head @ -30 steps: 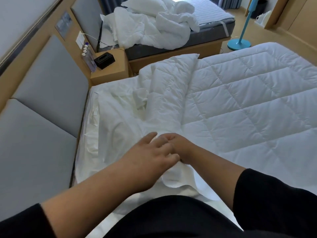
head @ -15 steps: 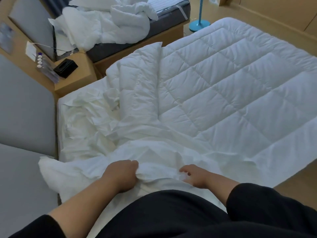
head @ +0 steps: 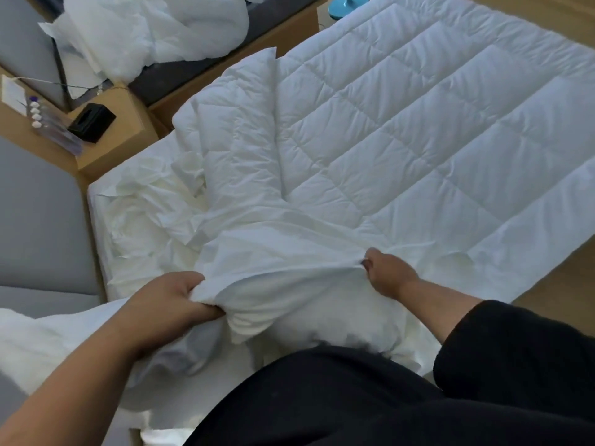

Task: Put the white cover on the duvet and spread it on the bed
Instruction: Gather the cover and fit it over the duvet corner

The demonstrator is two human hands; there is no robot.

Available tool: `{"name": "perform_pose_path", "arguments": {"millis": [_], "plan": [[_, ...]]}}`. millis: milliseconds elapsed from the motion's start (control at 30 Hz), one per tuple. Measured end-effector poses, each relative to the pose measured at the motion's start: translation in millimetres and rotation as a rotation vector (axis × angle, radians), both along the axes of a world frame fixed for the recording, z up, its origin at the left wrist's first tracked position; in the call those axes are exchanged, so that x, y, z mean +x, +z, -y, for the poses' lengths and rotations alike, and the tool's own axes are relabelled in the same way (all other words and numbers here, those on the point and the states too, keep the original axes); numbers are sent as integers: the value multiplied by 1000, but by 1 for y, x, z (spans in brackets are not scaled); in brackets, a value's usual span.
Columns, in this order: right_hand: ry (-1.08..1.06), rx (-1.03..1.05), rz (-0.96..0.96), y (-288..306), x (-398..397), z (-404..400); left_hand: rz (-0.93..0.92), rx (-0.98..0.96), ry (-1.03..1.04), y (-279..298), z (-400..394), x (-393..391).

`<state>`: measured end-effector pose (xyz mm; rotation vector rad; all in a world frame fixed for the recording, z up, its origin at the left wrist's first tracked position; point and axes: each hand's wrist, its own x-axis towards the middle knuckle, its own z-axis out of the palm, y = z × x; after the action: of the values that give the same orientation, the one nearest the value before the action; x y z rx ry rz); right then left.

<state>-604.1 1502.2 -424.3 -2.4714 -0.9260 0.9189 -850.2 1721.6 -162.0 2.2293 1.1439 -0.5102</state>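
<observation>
Quilted duvet (head: 402, 130) spread across the bed (head: 96, 201), far corner folded back on itself, right edge hanging past the bed side over the floor. White cover (head: 283, 272) bunched at the duvet's near end, pulled over that end, so the duvet's near edge hidden beneath. Left hand (head: 167, 304) clenched on a gathered fold of the cover, fingertips buried in cloth. Right hand (head: 388, 272) pinching the cover's edge further right along the same end, thumb and fingers partly lost in the fabric. Black sleeve (head: 515, 355) and dark torso blocking the nearest strip of bedding. Left of the duvet, rumpled sheet (head: 145, 214), hard to separate from the cover. Beyond the duvet's folded corner, a surface (head: 122, 136) with a black box (head: 91, 122) and bottles (head: 48, 123), blurred. Second bed with heaped linen (head: 154, 30) further back, cut off at the top edge. Blue stand base (head: 349, 4) likewise cropped.
</observation>
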Motion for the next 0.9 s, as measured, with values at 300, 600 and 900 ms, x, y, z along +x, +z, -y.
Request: {"name": "perform_pose_path", "arguments": {"millis": [300, 600, 900], "plan": [[-247, 240, 457, 60, 48, -41, -4, -26, 19, 0, 2, -7], [-545, 25, -476, -28, -225, 84, 318, -347, 357, -2, 25, -41], [-1155, 740, -583, -18, -245, 0, 419, -600, 444, 2, 58, -85]]}}
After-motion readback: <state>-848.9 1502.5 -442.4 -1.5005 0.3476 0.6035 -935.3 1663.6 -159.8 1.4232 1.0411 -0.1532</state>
